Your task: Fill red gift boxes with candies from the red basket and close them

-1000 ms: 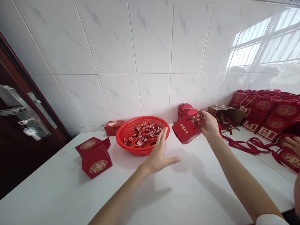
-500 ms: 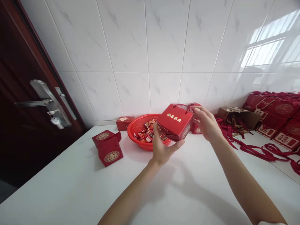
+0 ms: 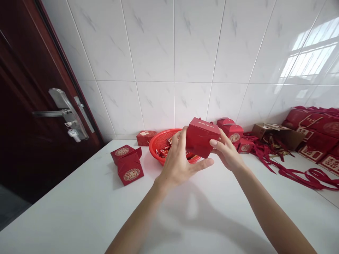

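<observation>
A small red gift box (image 3: 202, 137) with gold lettering on its top is held tilted in the air between my two hands. My left hand (image 3: 180, 158) has its fingers along the box's left side, its thumb stretched out below. The thumb and fingers of my right hand (image 3: 225, 150) grip the box's right side. Behind and partly below the box stands a red plastic basket (image 3: 159, 141) with wrapped sweets (image 3: 163, 153) in it; the box and my left hand hide part of it.
Two red boxes (image 3: 129, 171) lie at the left, and a flat red box (image 3: 145, 138) sits against the tiled wall. Right of the basket stand several small red boxes (image 3: 234, 132). Dark red ribbons (image 3: 288, 173), an open carton (image 3: 291, 137) and stacked red boxes (image 3: 315, 139) fill the far right.
The box has been turned so its side faces me. My right hand has moved from the cord handle down to the box's right side. The view has shifted slightly right.
</observation>
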`<state>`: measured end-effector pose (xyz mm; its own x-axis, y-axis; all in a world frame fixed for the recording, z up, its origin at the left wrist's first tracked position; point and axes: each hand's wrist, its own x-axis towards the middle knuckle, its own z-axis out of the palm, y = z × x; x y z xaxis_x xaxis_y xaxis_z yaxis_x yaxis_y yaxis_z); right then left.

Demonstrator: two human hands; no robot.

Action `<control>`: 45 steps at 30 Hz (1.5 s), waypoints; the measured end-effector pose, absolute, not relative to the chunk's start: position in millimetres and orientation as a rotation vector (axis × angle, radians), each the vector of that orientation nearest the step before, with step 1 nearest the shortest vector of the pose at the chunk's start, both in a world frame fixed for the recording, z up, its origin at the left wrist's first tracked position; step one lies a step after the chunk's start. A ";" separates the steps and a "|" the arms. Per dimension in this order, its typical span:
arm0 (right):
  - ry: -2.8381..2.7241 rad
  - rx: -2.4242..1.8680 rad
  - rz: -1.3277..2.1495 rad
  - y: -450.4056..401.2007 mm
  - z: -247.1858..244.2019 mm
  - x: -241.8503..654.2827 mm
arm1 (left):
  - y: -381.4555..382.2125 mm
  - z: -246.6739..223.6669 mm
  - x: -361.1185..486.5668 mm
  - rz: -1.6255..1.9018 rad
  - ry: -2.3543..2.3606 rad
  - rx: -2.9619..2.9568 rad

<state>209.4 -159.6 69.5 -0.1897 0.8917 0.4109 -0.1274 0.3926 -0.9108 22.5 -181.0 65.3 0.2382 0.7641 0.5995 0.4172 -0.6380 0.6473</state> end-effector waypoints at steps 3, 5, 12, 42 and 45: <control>-1.457 -0.708 1.108 -157.6 66.7 209.1 | -181.1 66.7 15.6 1.298 1.143 2.179; -1.452 -0.704 1.143 -157.1 65.8 208.3 | -179.4 66.2 12.5 1.265 1.179 2.172; -1.491 -0.738 1.262 -155.3 61.7 209.3 | -171.7 63.9 3.6 1.259 1.079 2.193; -1.587 -0.832 1.535 -131.1 55.3 230.4 | -156.6 45.6 -1.7 1.090 0.964 2.219; -1.615 -0.797 1.563 -127.4 52.8 233.7 | -154.0 44.1 -1.2 1.072 0.927 2.171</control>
<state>233.7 -127.4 52.8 -0.5339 0.8411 0.0871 -0.0592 0.0656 -0.9961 -1.2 -154.0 44.1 0.4463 0.7703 0.4555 0.3388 -0.6166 0.7107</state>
